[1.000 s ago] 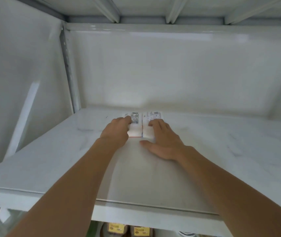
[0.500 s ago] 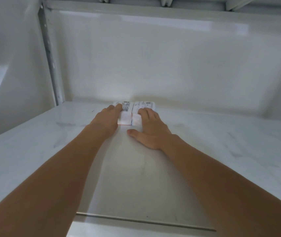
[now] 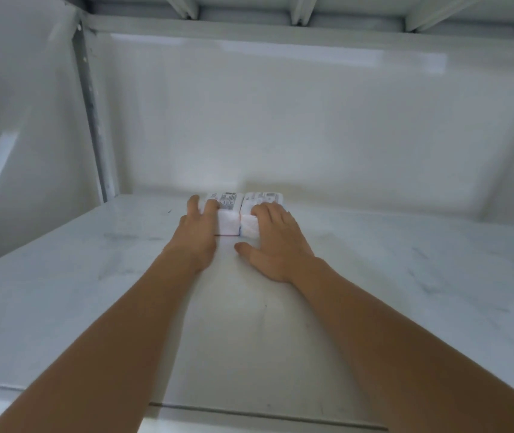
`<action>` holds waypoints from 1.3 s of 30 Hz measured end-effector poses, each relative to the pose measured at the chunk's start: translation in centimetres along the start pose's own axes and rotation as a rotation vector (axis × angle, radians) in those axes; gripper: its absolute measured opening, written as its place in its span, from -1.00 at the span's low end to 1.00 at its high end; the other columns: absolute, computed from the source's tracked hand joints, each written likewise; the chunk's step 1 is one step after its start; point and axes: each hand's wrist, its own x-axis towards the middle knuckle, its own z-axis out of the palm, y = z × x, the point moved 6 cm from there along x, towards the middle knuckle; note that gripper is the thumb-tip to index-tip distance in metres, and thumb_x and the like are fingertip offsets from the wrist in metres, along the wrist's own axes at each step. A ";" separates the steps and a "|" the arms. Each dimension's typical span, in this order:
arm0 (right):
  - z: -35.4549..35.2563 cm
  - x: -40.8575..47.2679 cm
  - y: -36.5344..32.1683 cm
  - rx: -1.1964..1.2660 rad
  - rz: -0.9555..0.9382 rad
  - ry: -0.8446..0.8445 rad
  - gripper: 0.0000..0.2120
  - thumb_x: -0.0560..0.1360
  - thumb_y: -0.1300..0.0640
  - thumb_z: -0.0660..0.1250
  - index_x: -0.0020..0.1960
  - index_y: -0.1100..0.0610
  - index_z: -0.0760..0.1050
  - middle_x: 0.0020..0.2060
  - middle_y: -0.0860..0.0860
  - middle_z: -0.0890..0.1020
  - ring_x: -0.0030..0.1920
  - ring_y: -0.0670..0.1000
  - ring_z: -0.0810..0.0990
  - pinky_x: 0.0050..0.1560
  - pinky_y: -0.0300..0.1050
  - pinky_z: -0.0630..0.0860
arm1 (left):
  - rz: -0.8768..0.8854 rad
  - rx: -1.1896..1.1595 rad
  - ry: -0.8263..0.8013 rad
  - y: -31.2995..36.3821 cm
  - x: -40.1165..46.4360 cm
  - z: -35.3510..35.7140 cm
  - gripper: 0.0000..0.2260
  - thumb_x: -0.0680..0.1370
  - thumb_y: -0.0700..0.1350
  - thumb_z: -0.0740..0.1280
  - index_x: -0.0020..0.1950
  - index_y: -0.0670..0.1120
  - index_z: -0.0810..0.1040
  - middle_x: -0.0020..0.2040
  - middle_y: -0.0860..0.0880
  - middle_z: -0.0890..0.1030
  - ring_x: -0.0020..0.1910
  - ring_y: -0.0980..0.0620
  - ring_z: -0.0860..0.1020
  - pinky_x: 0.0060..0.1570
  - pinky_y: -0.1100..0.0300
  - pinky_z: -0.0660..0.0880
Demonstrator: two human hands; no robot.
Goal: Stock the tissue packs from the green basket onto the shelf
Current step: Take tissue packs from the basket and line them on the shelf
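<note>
Resting flat on 2 touching tissue packs point(image 3: 229, 218): left hand point(image 3: 198, 234), right hand point(image 3: 276, 242). Fingers straight, gripping nothing. Packs sit at shelf point(image 3: 405, 276) back.

Shelf board point(image 3: 405, 276): open surface at frame left, right and bottom.
Back panel point(image 3: 312, 135): closes off frame centre; two tissue packs point(image 3: 229, 218) close before it.
Side wall point(image 3: 15, 135), upright post point(image 3: 93, 120): block frame left.
Ribbed shelf underside point(image 3: 280, 10): caps headroom, frame top.
</note>
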 end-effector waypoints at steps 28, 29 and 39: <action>-11.6 -20.9 -2.4 -0.026 0.243 -0.074 -0.66 0.60 0.07 0.16 0.31 0.09 0.53 0.22 0.02 0.64 0.15 0.10 0.57 0.03 -0.05 0.44 | 0.100 0.070 0.267 6.1 -20.3 -7.6 -0.73 0.59 -0.24 0.29 0.28 -0.14 0.59 0.16 -0.16 0.66 0.02 -0.20 0.63 0.11 -0.08 0.56; -12.0 -22.4 -2.7 -0.023 0.223 -0.057 -0.64 0.62 0.05 0.15 0.36 0.09 0.50 0.27 0.03 0.62 0.18 0.11 0.57 0.11 -0.03 0.48 | 0.110 0.048 0.304 6.4 -21.4 -7.8 -0.71 0.59 -0.25 0.30 0.32 -0.14 0.56 0.19 -0.17 0.64 0.04 -0.20 0.64 0.13 -0.10 0.56; -12.7 -37.8 -1.2 -0.114 -0.091 0.123 -0.64 0.52 0.10 0.35 0.27 0.20 0.51 0.26 0.18 0.56 0.23 0.25 0.51 0.34 0.18 0.40 | 0.278 0.135 0.337 6.2 -35.2 -2.4 -0.77 0.60 0.03 0.28 0.14 -0.10 0.52 0.06 -0.14 0.55 0.00 -0.18 0.51 0.02 -0.06 0.40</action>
